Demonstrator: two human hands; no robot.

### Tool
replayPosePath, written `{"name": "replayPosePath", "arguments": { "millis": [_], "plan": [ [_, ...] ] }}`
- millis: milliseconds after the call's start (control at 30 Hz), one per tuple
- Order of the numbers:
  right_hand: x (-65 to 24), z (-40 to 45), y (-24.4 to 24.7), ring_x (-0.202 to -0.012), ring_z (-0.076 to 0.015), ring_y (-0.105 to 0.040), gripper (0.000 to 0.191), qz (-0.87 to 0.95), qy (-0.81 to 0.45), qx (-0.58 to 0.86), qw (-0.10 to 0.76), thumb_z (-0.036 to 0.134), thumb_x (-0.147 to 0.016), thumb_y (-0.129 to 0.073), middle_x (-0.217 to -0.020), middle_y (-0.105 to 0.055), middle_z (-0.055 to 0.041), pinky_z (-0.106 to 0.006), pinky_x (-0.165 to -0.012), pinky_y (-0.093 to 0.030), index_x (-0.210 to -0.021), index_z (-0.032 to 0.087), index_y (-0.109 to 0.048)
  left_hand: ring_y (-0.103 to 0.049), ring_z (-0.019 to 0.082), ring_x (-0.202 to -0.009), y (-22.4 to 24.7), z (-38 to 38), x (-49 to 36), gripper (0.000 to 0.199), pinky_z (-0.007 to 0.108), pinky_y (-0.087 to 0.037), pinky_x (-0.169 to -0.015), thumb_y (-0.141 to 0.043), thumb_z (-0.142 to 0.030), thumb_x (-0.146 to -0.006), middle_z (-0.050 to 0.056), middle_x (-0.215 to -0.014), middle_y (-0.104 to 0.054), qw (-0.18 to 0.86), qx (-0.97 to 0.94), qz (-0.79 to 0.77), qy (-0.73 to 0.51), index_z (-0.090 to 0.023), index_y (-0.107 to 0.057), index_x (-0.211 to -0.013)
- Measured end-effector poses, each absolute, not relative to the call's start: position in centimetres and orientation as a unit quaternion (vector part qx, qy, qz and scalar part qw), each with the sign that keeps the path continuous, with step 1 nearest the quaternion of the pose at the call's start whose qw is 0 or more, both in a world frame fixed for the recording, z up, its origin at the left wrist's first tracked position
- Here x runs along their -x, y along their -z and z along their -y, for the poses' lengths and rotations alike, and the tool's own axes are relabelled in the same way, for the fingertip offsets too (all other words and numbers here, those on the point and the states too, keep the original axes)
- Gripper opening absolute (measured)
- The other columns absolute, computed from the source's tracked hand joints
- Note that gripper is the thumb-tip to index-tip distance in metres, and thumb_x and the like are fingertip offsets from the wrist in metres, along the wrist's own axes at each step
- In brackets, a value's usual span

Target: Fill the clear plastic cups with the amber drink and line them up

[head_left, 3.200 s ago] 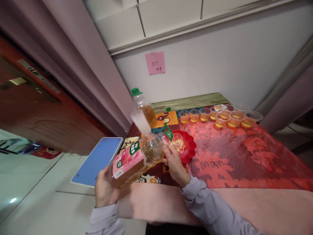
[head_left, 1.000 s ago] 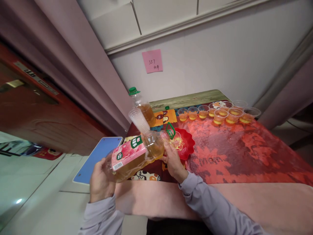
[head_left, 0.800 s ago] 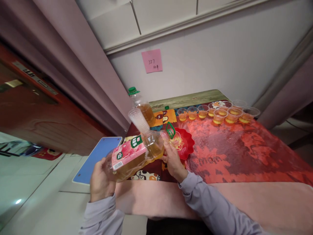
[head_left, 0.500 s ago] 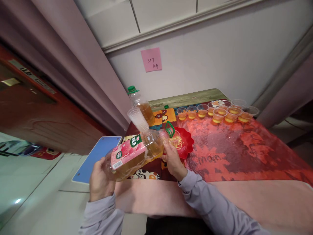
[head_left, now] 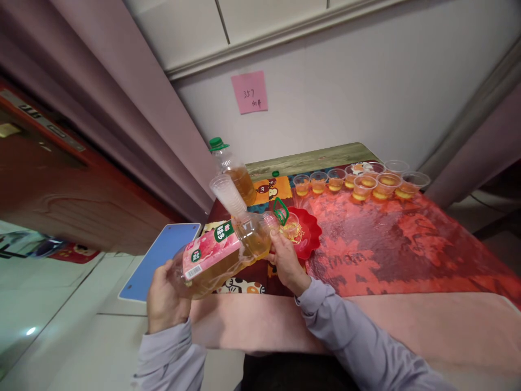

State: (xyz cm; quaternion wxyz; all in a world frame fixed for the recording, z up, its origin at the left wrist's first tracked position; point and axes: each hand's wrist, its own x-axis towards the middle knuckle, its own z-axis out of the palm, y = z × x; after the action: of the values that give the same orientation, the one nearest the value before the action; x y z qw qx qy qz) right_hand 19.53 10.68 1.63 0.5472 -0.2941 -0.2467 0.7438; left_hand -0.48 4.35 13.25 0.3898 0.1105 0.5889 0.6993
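A large clear juice bottle (head_left: 220, 252) with a pink label is tilted, its mouth end toward the right over a red scalloped bowl (head_left: 311, 233). My left hand (head_left: 167, 296) is wrapped round its base. With fingers closed, my right hand (head_left: 287, 260) grips near the bottle's neck, and the fingertips are partly hidden. A green handle ring (head_left: 280, 212) hangs at the neck. Just past it, a clear plastic cup (head_left: 293, 225) shows at the bowl, partly covered by my hand and the neck. Pale yellow juice lies along the bottle's lower side.
Behind the bottle stand a stack of clear cups (head_left: 228, 193) and a second juice bottle (head_left: 240, 182) with a green top. Several cups of juice (head_left: 364, 187) line the back right of the red-covered table (head_left: 378, 255). A green cap (head_left: 275, 173) lies near the back edge. A blue stool (head_left: 157, 266) stands left.
The view has shifted slightly, so everything sits a little higher in the picture. Both hands keep their hold, and the bottle's tilt looks almost the same.
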Motion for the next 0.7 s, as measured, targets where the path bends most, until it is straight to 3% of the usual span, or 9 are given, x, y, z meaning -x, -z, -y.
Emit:
{"name": "replayPosePath", "arguments": {
  "millis": [233,500,700],
  "plan": [
    [-19.62,-10.63,-1.72,-0.112,-0.0287,-0.080,0.064,0.249,-0.746,0.291,0.544,0.077,-0.086,-0.077,-0.124,-0.083,-0.0088,-0.042,-0.086,-0.070,-0.123,0.024,-0.075,-0.079,0.027,-0.098,-13.44,-4.31,-0.07,0.035,0.036,-0.064,-0.091,-0.049,-0.021,-0.094,0.012,-0.100,-0.085,0.381,-0.118,-0.597,-0.696,-0.010,-0.083,-0.101],
    [-19.70,-10.62,-1.78,-0.110,-0.0278,-0.080,0.066,0.249,-0.748,0.294,0.541,0.078,-0.084,-0.078,-0.125,-0.082,-0.0085,-0.041,-0.086,-0.070,-0.121,0.024,-0.075,-0.078,0.024,-0.080,-13.62,-4.45,-0.01,0.035,0.032,-0.064,-0.075,-0.048,-0.017,-0.094,0.012,-0.091,-0.084,0.373,-0.092,-0.599,-0.703,-0.010,-0.082,-0.097],
    [-19.75,-10.60,-1.85,-0.111,-0.0280,-0.079,0.066,0.256,-0.747,0.292,0.540,0.078,-0.085,-0.077,-0.124,-0.082,-0.0081,-0.042,-0.087,-0.070,-0.124,0.024,-0.075,-0.079,0.027,-0.086,-13.46,-4.26,0.18,0.036,0.037,-0.066,-0.083,-0.049,-0.019,-0.093,0.012,-0.096,-0.085,0.387,-0.104,-0.592,-0.699,-0.010,-0.082,-0.105]
  ]
}}
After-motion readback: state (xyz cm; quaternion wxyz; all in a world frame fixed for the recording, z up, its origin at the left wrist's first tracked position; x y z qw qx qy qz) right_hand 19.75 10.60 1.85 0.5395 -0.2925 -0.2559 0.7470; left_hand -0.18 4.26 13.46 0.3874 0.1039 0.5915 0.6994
